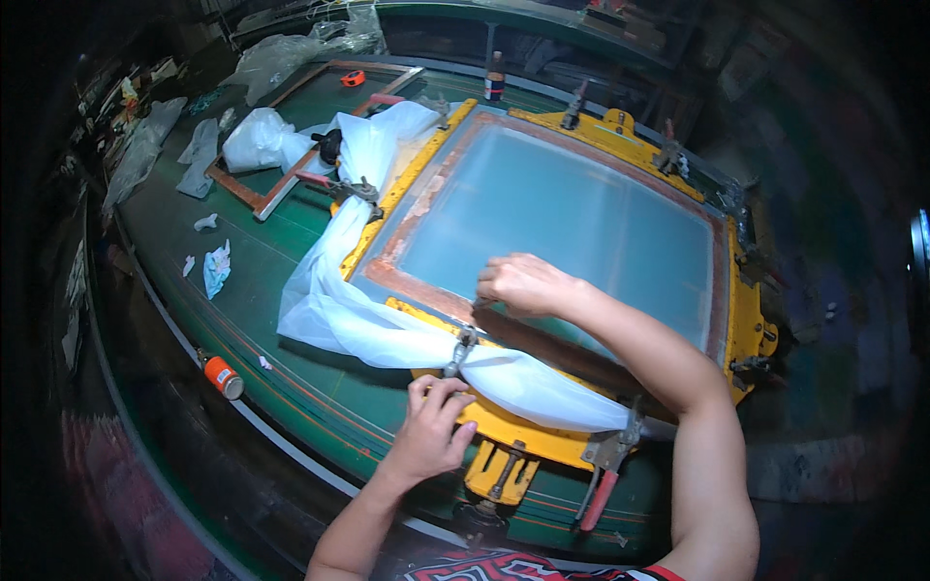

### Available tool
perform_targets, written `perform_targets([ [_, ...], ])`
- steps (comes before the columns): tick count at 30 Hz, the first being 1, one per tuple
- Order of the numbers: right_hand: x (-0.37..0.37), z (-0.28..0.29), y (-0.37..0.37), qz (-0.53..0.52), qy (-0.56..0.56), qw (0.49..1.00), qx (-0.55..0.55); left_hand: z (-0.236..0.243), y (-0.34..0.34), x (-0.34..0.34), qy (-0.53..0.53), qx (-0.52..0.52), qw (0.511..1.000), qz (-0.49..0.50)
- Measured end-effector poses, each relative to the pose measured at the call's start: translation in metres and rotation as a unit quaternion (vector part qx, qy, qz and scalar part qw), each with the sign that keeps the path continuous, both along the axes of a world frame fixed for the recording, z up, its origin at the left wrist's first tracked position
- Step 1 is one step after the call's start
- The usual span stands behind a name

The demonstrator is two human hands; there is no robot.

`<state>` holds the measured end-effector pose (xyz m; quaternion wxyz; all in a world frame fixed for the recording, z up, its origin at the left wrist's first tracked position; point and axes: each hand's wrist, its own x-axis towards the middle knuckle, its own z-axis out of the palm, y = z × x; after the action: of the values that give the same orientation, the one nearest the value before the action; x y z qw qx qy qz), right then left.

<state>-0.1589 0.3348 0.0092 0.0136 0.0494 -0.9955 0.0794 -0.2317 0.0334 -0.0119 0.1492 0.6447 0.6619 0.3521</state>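
Observation:
A framed mesh screen point(562, 223) with a brownish border lies inside a yellow metal clamping frame point(387, 215). Over its near left part is my right hand point(526, 284), fingers curled together; whatever they pinch is hidden. My left hand point(434, 426) is at the near side, its fingers bent round the near end of a toggle clamp point(462, 351), thumb apart; the clamp's handle is out of sight. White mesh fabric point(339, 300) runs bunched along the left and near sides, passing under this clamp. A second toggle clamp point(612, 455) with a red handle sits at the near right corner.
A green table point(281, 387) carries everything. An orange-labelled bottle point(223, 376) lies at its left edge, with scraps of tissue point(217, 269) farther in. Beyond are a bare wooden frame point(271, 198), an orange tape measure point(353, 78), clear plastic sheeting point(271, 66) and a dark bottle point(495, 77).

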Motion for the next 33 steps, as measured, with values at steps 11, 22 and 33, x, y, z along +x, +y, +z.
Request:
perform_targets([
  [11,-0.205,-0.049,-0.033,0.033,0.089,0.995,0.003,-0.003,-0.003,-0.001,0.023,-0.050,0.999,0.000],
  [22,-0.174,-0.036,-0.038,-0.027,-0.050,0.998,-0.001,-0.008,-0.004,-0.002,0.022,-0.027,0.999,0.010],
  [33,-0.148,-0.032,-0.003,-0.043,0.040,0.998,0.007,-0.001,-0.003,0.006,0.062,-0.043,0.997,-0.004],
])
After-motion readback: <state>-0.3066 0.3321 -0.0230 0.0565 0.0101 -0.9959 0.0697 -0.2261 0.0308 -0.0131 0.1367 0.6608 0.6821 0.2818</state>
